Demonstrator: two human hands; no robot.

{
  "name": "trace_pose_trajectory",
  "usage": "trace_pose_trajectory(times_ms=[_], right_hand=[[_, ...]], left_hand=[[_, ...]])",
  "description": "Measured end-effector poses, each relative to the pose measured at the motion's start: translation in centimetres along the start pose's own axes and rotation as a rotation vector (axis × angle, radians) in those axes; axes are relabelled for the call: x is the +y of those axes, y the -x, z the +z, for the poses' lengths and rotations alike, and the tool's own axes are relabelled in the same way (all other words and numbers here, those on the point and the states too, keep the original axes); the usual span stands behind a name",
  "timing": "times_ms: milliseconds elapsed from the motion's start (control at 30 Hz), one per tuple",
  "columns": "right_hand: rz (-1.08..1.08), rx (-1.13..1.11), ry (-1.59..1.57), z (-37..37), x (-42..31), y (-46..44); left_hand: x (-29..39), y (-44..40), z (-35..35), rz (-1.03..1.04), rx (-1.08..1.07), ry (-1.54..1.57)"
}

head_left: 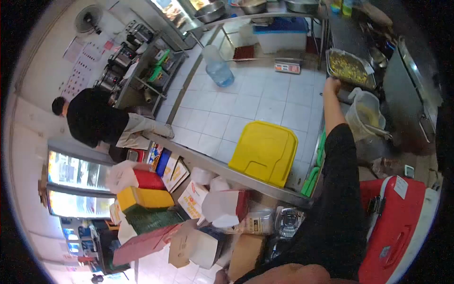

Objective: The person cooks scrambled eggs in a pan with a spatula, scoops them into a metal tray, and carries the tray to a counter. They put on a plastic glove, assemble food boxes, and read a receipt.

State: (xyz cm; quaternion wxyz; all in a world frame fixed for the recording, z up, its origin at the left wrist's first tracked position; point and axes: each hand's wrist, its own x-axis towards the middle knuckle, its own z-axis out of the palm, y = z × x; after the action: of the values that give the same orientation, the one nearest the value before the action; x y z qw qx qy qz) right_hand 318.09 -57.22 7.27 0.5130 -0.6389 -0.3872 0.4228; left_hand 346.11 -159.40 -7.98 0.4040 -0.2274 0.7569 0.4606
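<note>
The right arm (pixel 338 161), in a dark sleeve, reaches far forward with its bare forearm extended, right hand (pixel 333 85) small and its fingers unclear, while left hand (pixel 221 277) perhaps shows partly at bottom edge.

White floor tiles (pixel 246 102) run between steel counters, and bright glass-doored fridges (pixel 78 184) line a pale wall (pixel 28 123)

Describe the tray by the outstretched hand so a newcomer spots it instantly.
Find the big red cooler. Go up the picture past the translucent plastic tub to the shallow metal tray, with the outstretched hand at its edge. Unlike the deeper tub, it is spread with yellowish food in small pieces.
</note>
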Motion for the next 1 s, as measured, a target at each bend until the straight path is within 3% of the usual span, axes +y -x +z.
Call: trace_pose_trajectory(times_ms=[67,167,200,233,267,333,367,400,433,467,500,533,567,600,700,733,800,867,1000], right_hand=[[-0.13,-0.253,0.133,2.4,2.9,0.0],[-0.305,-0.607,0.277,-0.1,-1.3,9.8],[-0.231,-0.889,0.264,-0.7,-2.4,12.2],[-0.143,-1.173,0.258,-1.3,-2.9,14.6],[-0.153,-1.196,0.275,-3.4,-4.4,18.3],[-0.49,-1.618,0.774,-10.4,-9.4,26.3],[-0.498,-1.646,0.793,-11.7,-9.8,27.9],[-0.569,-1.738,1.065,-13.0,-9.6,29.9],[-0.664,-1.805,1.333,-13.6,-9.9,31.8],[-0.869,-1.751,1.546,-16.7,-12.0,35.3],[-0.915,-1.752,1.54,-17.8,-11.5,36.7],[-1.247,-1.745,1.476,-18.7,-10.7,37.2],[-1.57,-1.711,1.39,-19.6,-10.5,37.9],[-1.594,-1.699,1.387,-21.1,-10.7,39.1],[-1.484,-1.775,1.269,-26.5,-12.5,43.5],[-1.53,-1.719,1.359,-28.1,-13.0,44.7],[-1.587,-1.654,1.45,-30.7,-15.7,47.9],[-1.675,-1.285,1.724,-33.8,-17.6,50.9],[-1.844,-1.017,1.864,-35.1,-17.4,51.4]], left_hand=[[-2.4,-1.4,-0.3,-0.01,-0.01,0.104],[-6.8,-6.4,-0.9,-0.167,-0.08,0.49],[-6.6,-6.5,-0.3,-0.177,0.001,0.597],[-6.1,-5.6,-0.4,-0.117,0.003,0.396],[-6.8,-6.6,0.2,-0.073,-0.057,0.608],[-3.0,-2.9,1.0,0.085,-0.078,0.545],[-1.2,-1.7,1.7,0.019,0.052,0.331],[-3.6,-3.2,1.9,0.069,-0.087,0.62],[-4.8,-5.6,1.5,-0.039,-0.065,0.511],[-1.7,-3.0,2.0,-0.03,-0.046,0.545],[1.9,1.5,2.7,-0.017,-0.032,0.577],[0.4,0.2,2.5,0.003,-0.03,0.604],[-1.3,-1.5,2.3,0.175,-0.079,0.424],[-2.7,-2.8,2.2,0.34,-0.123,0.235],[2.7,3.0,2.1,0.232,-0.06,-0.003],[3.3,2.5,2.8,-0.048,-0.026,0.447],[2.5,1.5,2.7,0.003,-0.087,0.519],[0.8,0.1,2.4,0.035,-0.156,0.597],[-3.0,-4.2,1.0,0.015,-0.238,0.606]])
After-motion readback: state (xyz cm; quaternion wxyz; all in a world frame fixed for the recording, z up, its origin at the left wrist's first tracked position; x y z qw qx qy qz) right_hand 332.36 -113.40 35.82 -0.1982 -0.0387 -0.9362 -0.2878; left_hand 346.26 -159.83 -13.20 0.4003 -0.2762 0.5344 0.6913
